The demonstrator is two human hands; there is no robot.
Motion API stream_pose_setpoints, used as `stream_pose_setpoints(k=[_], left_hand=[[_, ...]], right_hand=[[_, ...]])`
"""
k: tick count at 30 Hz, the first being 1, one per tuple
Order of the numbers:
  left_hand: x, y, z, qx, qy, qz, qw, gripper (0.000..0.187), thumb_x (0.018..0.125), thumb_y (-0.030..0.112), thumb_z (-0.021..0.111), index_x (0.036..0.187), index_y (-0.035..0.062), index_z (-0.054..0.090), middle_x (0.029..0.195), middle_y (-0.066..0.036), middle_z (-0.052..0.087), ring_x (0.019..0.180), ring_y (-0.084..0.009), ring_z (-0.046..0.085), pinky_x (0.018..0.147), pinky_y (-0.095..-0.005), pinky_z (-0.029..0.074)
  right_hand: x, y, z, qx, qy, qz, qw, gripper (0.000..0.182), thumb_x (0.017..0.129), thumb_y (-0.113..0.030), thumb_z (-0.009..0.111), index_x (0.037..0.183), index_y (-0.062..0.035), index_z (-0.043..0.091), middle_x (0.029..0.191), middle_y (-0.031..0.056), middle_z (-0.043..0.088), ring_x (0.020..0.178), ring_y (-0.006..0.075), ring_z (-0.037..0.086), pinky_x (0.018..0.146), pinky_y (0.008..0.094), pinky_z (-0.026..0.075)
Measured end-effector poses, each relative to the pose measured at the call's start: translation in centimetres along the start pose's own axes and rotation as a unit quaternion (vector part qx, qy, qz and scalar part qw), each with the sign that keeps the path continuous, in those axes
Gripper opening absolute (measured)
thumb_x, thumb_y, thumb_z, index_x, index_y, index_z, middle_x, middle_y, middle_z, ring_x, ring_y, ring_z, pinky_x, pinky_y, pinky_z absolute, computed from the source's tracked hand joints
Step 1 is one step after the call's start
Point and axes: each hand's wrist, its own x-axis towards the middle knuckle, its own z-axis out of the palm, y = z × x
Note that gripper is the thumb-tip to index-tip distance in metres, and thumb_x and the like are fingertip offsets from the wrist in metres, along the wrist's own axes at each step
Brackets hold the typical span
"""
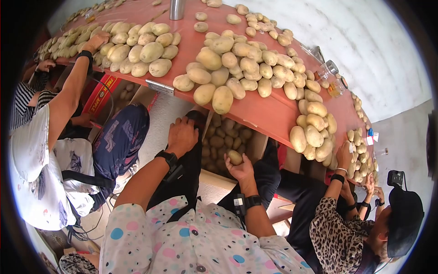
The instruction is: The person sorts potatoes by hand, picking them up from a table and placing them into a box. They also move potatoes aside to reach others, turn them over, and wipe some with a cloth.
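My left hand (182, 137) rests on the knee of my black trousers, its fingers laid loosely over the cloth with nothing visible in them. Palm up, my right hand (242, 171) holds a single potato (235, 157) between thumb and fingers. Just behind that hand, below the table edge, a cardboard box (258, 146) contains many potatoes. Above both hands, a large pile of potatoes (222, 99) spreads over the red tabletop (269, 109), some right at its front edge.
A person on the left reaches with one hand (96, 42) onto another potato pile (152, 52). On the right, a person in a leopard-print top (335, 223) handles potatoes. A metal cup (177, 9) and glass jars (327, 71) stand on the table. A red box (102, 96) sits below.
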Motion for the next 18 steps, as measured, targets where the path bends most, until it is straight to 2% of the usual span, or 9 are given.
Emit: stream_pose_setpoints(k=[3,6,7,8,10,11,12,14,18], left_hand=[[0.0,0.0,0.0,-0.001,0.002,-0.001,1.000,0.028,0.083,0.027,0.064,0.097,0.0030,0.065,0.102,-0.013,0.061,0.098,-0.0302,0.058,0.082,-0.0429,0.049],[0.0,-0.2,0.0,-0.006,0.002,-0.002,1.000,0.028,0.083,0.027,0.064,0.097,0.0028,0.065,0.102,-0.013,0.061,0.098,-0.0303,0.058,0.082,-0.0430,0.049],[0.0,-0.2,0.0,-0.009,0.004,-0.002,1.000,0.028,0.083,0.027,0.064,0.097,0.0028,0.065,0.101,-0.013,0.061,0.099,-0.0304,0.058,0.082,-0.0431,0.049],[0.0,-0.2,0.0,-0.010,0.004,-0.002,1.000,0.028,0.083,0.027,0.064,0.097,0.0028,0.065,0.101,-0.013,0.061,0.099,-0.0304,0.058,0.082,-0.0431,0.049],[0.2,-0.1,-0.3,-0.006,-0.046,-0.015,0.999,0.033,0.086,0.029,0.060,0.103,0.0016,0.065,0.108,-0.013,0.060,0.104,-0.0300,0.055,0.086,-0.0442,0.045],[0.3,0.0,-0.5,-0.007,-0.046,-0.013,0.999,0.033,0.086,0.029,0.060,0.103,0.0016,0.065,0.108,-0.013,0.060,0.104,-0.0300,0.055,0.086,-0.0442,0.045],[0.3,0.1,-0.7,-0.011,-0.046,-0.018,0.999,0.032,0.086,0.029,0.060,0.102,0.0017,0.064,0.107,-0.013,0.060,0.104,-0.0299,0.055,0.086,-0.0444,0.046],[0.2,0.2,-0.8,-0.016,-0.045,-0.023,0.999,0.032,0.086,0.029,0.060,0.102,0.0018,0.064,0.107,-0.013,0.060,0.105,-0.0299,0.055,0.086,-0.0446,0.046],[0.1,0.0,-0.7,-0.011,-0.028,-0.017,0.999,0.031,0.085,0.029,0.061,0.102,0.0026,0.064,0.106,-0.013,0.060,0.105,-0.0294,0.056,0.086,-0.0451,0.046]], right_hand=[[0.1,0.2,0.7,-0.026,0.005,-0.061,0.998,0.047,0.102,-0.038,0.042,0.131,-0.0019,0.040,0.130,0.0210,0.048,0.119,0.0427,0.049,0.092,0.0509,0.051],[-0.9,0.0,2.3,-0.027,0.004,-0.134,0.991,0.048,0.102,-0.037,0.042,0.136,-0.0028,0.035,0.138,0.0225,0.041,0.124,0.0460,0.045,0.096,0.0514,0.050],[-0.5,-0.6,1.9,-0.045,-0.056,-0.139,0.988,0.049,0.102,-0.037,0.043,0.138,-0.0055,0.034,0.139,0.0221,0.040,0.127,0.0425,0.045,0.099,0.0520,0.048],[-0.3,-0.9,1.8,-0.045,-0.056,-0.139,0.988,0.049,0.102,-0.037,0.043,0.138,-0.0055,0.034,0.139,0.0221,0.040,0.127,0.0425,0.045,0.099,0.0520,0.048],[-0.8,-1.0,2.4,-0.141,-0.046,-0.238,0.960,0.048,0.102,-0.036,0.044,0.138,-0.0072,0.034,0.140,0.0206,0.040,0.127,0.0376,0.047,0.099,0.0504,0.047],[-1.2,-1.1,2.7,-0.169,-0.041,-0.234,0.957,0.041,0.101,-0.033,0.047,0.133,-0.0078,0.043,0.132,0.0155,0.051,0.117,0.0302,0.055,0.093,0.0463,0.049],[-1.0,-1.4,2.4,-0.168,-0.041,-0.235,0.957,0.041,0.101,-0.033,0.047,0.133,-0.0078,0.043,0.132,0.0155,0.051,0.117,0.0302,0.055,0.093,0.0463,0.049],[-0.5,-1.7,1.8,-0.212,-0.024,-0.212,0.954,0.029,0.099,-0.029,0.051,0.120,-0.0089,0.055,0.113,0.0081,0.062,0.100,0.0224,0.061,0.081,0.0399,0.050],[-0.5,-0.6,1.0,-0.225,0.004,-0.186,0.957,0.019,0.097,-0.025,0.054,0.106,-0.0105,0.062,0.094,0.0025,0.064,0.084,0.0168,0.061,0.072,0.0357,0.048]])
